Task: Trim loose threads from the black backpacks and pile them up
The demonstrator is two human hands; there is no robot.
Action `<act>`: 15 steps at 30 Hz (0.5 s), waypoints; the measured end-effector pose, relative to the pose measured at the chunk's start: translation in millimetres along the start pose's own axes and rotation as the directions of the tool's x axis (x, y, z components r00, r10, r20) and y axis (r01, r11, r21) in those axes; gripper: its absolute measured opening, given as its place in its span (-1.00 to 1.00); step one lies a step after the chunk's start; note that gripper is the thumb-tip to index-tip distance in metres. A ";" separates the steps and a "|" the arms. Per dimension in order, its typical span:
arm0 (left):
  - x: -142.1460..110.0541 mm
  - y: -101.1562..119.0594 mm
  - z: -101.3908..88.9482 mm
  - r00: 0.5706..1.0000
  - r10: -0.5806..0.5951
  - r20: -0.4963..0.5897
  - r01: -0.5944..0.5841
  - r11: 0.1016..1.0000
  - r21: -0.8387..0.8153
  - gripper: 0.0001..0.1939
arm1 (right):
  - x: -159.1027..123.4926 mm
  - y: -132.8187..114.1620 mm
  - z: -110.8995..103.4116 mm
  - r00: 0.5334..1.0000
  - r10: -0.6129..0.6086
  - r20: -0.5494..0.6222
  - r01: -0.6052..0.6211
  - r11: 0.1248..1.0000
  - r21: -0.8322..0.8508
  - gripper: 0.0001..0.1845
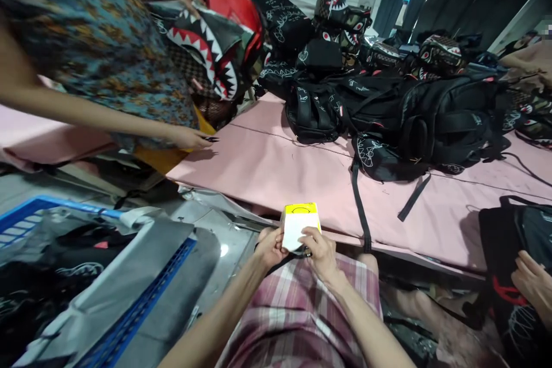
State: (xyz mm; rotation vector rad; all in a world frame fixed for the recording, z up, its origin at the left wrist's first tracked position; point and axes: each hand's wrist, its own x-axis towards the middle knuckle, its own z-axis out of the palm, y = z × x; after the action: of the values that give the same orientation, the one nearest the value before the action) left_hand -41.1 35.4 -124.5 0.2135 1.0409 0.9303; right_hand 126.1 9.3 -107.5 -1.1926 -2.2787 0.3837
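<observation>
Close to my lap, at the front edge of the pink-covered table (241, 167), is a small packet (298, 231) with a white face and a yellow end, perhaps a stack of cards or tags. My left hand (271, 247) grips its left side. The fingers of my right hand (322, 253) are bent over its right part and lower edge. Something small and dark shows beneath the right fingers, too little of it to name. Black backpacks (379, 109) with white scribble prints lie on the table beyond my hands, their straps hanging toward me.
At left, a co-worker's hand (190, 138) holds a small dark tool beside a shark-mouth backpack (202, 52). A blue crate (103, 210) with black bags stands at lower left. Another person's hand (533, 282) touches a black bag at right. More bags are piled behind.
</observation>
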 end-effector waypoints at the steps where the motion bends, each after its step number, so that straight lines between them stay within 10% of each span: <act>1: -0.1 0.2 -2.4 1.000 0.004 -0.013 -0.004 1.000 -0.010 -0.58 | -5.2 -0.6 0.7 0.998 -0.039 0.056 0.036 0.998 0.052 -0.61; 7: -2.1 -6.9 -14.1 0.999 0.000 -0.050 0.000 1.000 -0.010 -0.57 | -27.8 -3.2 -4.7 0.977 -0.028 0.214 -0.085 0.861 0.501 -0.65; 11: -1.9 -14.6 -17.1 0.998 0.029 -0.063 -0.023 0.994 0.105 -0.66 | -16.4 2.3 -17.6 0.942 0.290 0.168 -0.324 0.654 0.684 -0.88; 15: -1.0 -22.3 -20.2 0.999 -0.008 -0.036 0.017 0.969 0.246 -0.73 | 6.4 21.1 -28.9 0.658 0.753 -0.010 -0.364 0.330 0.871 -0.78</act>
State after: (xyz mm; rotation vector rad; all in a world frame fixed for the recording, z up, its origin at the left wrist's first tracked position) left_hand -45.3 15.7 -146.8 0.3985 1.1889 0.7937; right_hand 153.9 26.7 -91.9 -1.3192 -0.9172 1.1853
